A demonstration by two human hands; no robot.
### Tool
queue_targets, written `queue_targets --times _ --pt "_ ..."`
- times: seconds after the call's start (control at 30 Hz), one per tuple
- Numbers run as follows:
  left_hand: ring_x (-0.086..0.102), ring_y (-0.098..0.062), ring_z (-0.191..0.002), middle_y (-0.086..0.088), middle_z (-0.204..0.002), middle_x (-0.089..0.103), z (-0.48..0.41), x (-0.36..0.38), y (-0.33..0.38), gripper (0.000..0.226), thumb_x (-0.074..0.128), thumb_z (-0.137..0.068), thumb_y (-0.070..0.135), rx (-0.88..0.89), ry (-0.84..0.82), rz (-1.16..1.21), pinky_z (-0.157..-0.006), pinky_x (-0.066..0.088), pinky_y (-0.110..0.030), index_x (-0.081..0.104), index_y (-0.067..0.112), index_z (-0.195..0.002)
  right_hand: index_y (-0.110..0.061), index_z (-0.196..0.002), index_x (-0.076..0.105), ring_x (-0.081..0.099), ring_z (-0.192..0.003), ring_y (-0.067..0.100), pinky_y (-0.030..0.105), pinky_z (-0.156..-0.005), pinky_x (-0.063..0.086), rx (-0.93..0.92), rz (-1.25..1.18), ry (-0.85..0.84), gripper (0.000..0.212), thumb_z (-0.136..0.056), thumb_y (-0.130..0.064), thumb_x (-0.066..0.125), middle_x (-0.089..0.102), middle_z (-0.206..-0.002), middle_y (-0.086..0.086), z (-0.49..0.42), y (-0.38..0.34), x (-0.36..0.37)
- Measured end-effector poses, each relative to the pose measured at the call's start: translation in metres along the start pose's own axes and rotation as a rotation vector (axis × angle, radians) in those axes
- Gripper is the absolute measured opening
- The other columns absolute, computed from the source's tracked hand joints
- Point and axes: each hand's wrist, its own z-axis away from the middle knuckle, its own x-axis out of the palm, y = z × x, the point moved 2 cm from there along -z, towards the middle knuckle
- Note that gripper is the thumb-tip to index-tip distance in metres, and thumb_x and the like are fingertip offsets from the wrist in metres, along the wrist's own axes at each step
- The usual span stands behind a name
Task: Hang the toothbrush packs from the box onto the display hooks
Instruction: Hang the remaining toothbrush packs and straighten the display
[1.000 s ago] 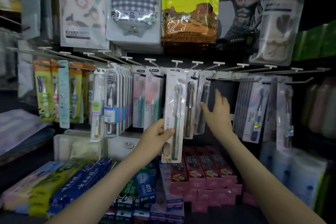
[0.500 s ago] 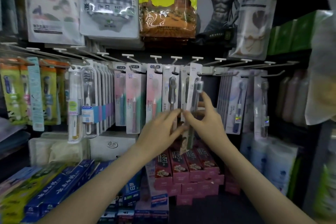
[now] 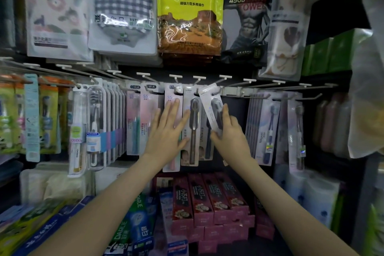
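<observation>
Pack (image 3: 212, 108) was gripped in the right hand (image 3: 229, 133), fingers curled, tilted, top at mid rail (image 3: 234, 91); whether hooked could not be told. Left hand (image 3: 168, 129) lay flat, fingers straight, on hung packs (image 3: 192, 122). Judged: hole should be aligned with hook (image 3: 218, 89), pack levelled, slid back.

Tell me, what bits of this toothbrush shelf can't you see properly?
Head view only:
Whether the tilted toothbrush pack is on a hook: its own top hides the hook tip.
That pack's lower half: the right hand covers it.
The pink pack's middle: the left hand lies flat over it.
The green packs at the left edge: blurred, print unreadable.
The box: not in view.
</observation>
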Motion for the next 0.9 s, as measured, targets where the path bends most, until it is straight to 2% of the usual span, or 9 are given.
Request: queue_targets --times 0.1,0.23,0.33,0.5,0.63,0.8,0.9 --pt "0.004 -0.032 -0.146 -0.016 -0.157 0.006 -0.001 0.002 0.001 0.087 0.069 -0.079 0.048 0.012 0.021 -0.003 -0.115 0.005 -0.047 0.03 0.016 -0.151 -0.017 -0.152 -0.004 0.041 -0.121 0.027 0.037 -0.091 0.046 -0.003 0.023 0.047 0.079 -0.096 -0.027 0.05 0.035 -0.142 0.009 0.002 0.0 0.009" --pt "0.004 -0.032 -0.145 -0.016 -0.157 0.004 -0.002 0.005 0.001 0.087 0.07 -0.079 0.049 0.012 0.035 -0.023 -0.116 0.002 -0.046 0.031 0.016 -0.15 -0.02 -0.153 -0.002 0.039 -0.121 0.028 0.042 -0.096 0.045 0.056 0.045 0.044 0.08 -0.094 -0.022 0.052 0.036 -0.141 0.011 -0.003 0.015 0.017" --pt "0.003 -0.032 -0.146 -0.016 -0.157 0.003 -0.002 0.007 0.002 0.087 0.068 -0.079 0.05 0.01 0.035 -0.034 -0.116 0.004 -0.047 0.03 0.016 -0.15 -0.02 -0.152 -0.005 0.038 -0.122 0.028 0.037 -0.092 0.045 0.085 0.041 0.028 0.079 -0.096 -0.025 0.051 0.036 -0.141 0.01 -0.007 0.018 0.024" --pt "-0.004 -0.029 -0.147 -0.016 -0.158 -0.001 -0.002 0.012 0.0 0.087 0.063 -0.081 0.055 0.002 0.052 -0.063 -0.118 -0.002 -0.045 0.028 0.017 -0.151 -0.015 -0.152 -0.004 0.039 -0.124 0.025 0.037 -0.083 0.051 0.041 0.029 0.089 0.08 -0.096 -0.03 0.051 0.038 -0.14 0.01 -0.005 0.009 0.038" --pt "0.003 -0.034 -0.146 -0.016 -0.158 -0.001 -0.002 0.015 -0.001 0.089 0.064 -0.079 0.056 0.004 0.059 -0.065 -0.117 0.005 -0.047 0.03 0.017 -0.151 -0.012 -0.152 -0.001 0.038 -0.125 0.031 0.043 -0.095 0.046 0.047 0.03 0.174 0.079 -0.095 -0.021 0.052 0.037 -0.142 0.016 -0.014 0.012 0.04" --pt "-0.009 -0.029 -0.147 -0.014 -0.159 -0.005 -0.002 0.019 0.001 0.089 0.061 -0.08 0.06 -0.03 0.076 -0.061 -0.118 -0.001 -0.046 0.029 0.017 -0.151 -0.008 -0.152 0.002 0.04 -0.124 0.036 0.048 -0.099 0.044 0.02 0.046 0.205 0.079 -0.094 -0.018 0.054 0.037 -0.142 0.021 -0.02 0.016 0.044" --pt "-0.015 -0.027 -0.147 -0.012 -0.16 -0.01 -0.001 0.023 0.003 0.085 0.048 -0.082 0.065 -0.053 0.12 -0.069 -0.117 0.001 -0.048 0.032 0.017 -0.15 -0.011 -0.152 0.002 0.037 -0.128 0.034 0.049 -0.1 0.043 -0.024 0.03 0.233 0.079 -0.092 -0.014 0.054 0.036 -0.144 0.019 -0.02 0.024 0.043"
